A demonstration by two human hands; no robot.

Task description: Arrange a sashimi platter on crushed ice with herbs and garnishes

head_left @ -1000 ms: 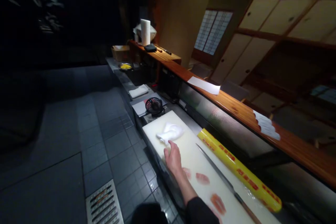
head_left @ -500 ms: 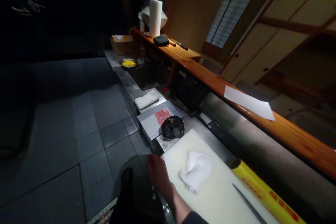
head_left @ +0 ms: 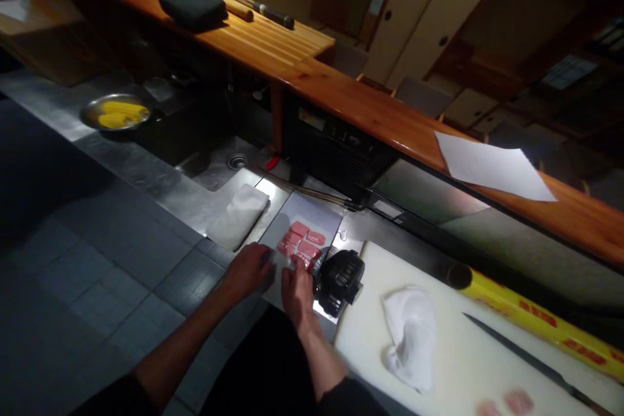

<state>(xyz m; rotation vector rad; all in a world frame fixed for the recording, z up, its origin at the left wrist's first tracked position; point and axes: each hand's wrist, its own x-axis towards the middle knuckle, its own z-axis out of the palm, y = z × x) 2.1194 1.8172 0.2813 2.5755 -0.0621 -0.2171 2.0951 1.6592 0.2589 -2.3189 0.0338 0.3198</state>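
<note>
Several reddish-pink slices of meat [head_left: 303, 244] lie in rows on a flat grey-white tray [head_left: 324, 209] on the counter. My left hand [head_left: 247, 271] is at the tray's near left edge, its fingers curled in; whatever they pinch is hidden. Close to the nearest slices, my right hand [head_left: 297, 289] has its fingertips drawn together, and I cannot make out what is between them. Just right of that hand, a small black fan [head_left: 341, 278] stands between the tray and the white cutting board [head_left: 363, 338]. A folded white cloth [head_left: 238, 216] rests left of the tray.
On the board are a crumpled white towel [head_left: 414, 338], a long knife [head_left: 517, 348] and pink pieces [head_left: 519, 401]. Behind it lies a yellow tube [head_left: 531, 312]. A sink [head_left: 229, 159] and a metal bowl of yellow food [head_left: 119, 116] are left; a raised wooden counter [head_left: 351, 97] runs behind.
My view has come closer to the tray. My right hand has gone from the board's edge to the tray, and my left hand has come into view. The fan now faces another way.
</note>
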